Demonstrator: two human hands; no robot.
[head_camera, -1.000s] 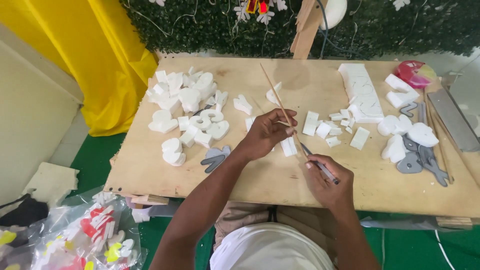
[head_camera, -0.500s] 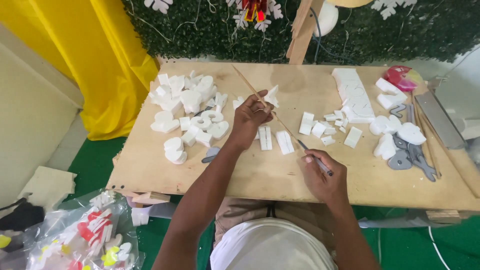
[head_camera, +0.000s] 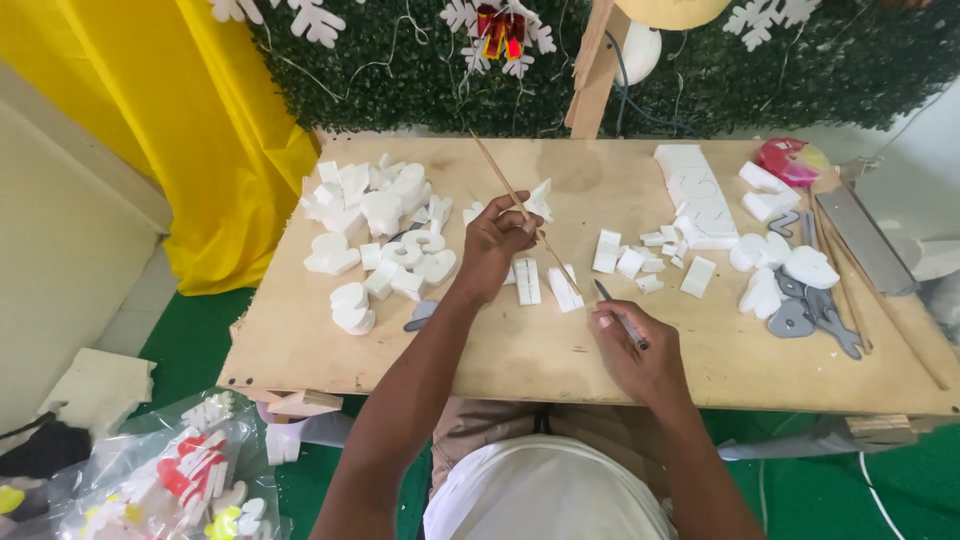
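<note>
**Working a thin stick over cut foam pieces**

Looking down from the head view, a person sits at the near edge of a pale plywood counter. The left hand is closed in a pinch around a long thin wooden stick, which slants from the middle of the counter up toward the far edge. The right hand, nearer the body, is closed around a slim dark cutting blade with a pale handle, its tip pointing toward the stick's lower end; the two do not appear to touch.

Judging by the grips, the step in hand seems to be trimming or pointing the stick. Bringing blade and stick together would call for a steady left pinch and a shallow, controlled stroke away from the fingers.

Just beside the left hand lie two white rectangular foam blocks. A heap of white foam letter shapes, matte and soft-edged, fills the far left corner. A long white foam slab with cut-out outlines lies toward the far right, and flat grey card letter shapes lie near the right edge.
</note>
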